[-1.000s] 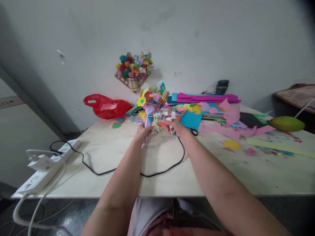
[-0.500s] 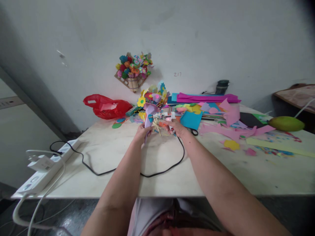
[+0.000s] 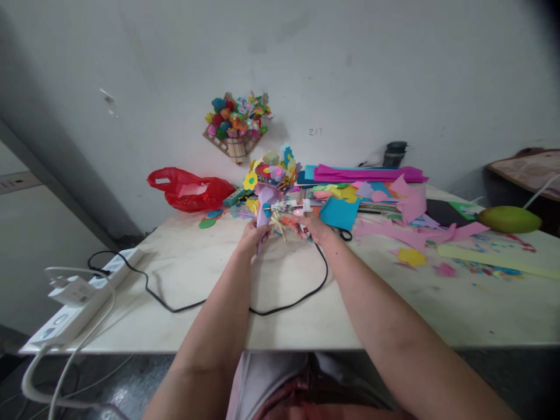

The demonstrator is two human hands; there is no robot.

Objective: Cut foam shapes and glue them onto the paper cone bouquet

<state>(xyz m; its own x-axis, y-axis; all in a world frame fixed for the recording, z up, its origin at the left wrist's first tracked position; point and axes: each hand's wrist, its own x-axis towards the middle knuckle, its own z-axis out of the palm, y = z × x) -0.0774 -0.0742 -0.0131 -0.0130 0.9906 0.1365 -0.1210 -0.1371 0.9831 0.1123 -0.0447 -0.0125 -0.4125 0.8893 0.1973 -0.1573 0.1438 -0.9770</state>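
My left hand (image 3: pixel 251 237) is closed around the lower end of a paper flower bouquet (image 3: pixel 270 181) wrapped in lilac paper, holding it upright above the table. A pale straw bow (image 3: pixel 278 224) is tied around its stem. My right hand (image 3: pixel 315 227) grips a glue gun (image 3: pixel 292 206) with its nozzle pointing left at the bouquet's wrap. A black cord (image 3: pixel 301 297) runs from the glue gun across the white table (image 3: pixel 280 326).
A white power strip (image 3: pixel 83 297) with a plugged adapter lies at the table's left edge. A red plastic bag (image 3: pixel 192 189), coloured paper sheets and scraps (image 3: pixel 394 216), black scissors (image 3: pixel 345 234) and a green mango (image 3: pixel 510 220) lie around. A second flower arrangement (image 3: pixel 238 125) hangs on the wall.
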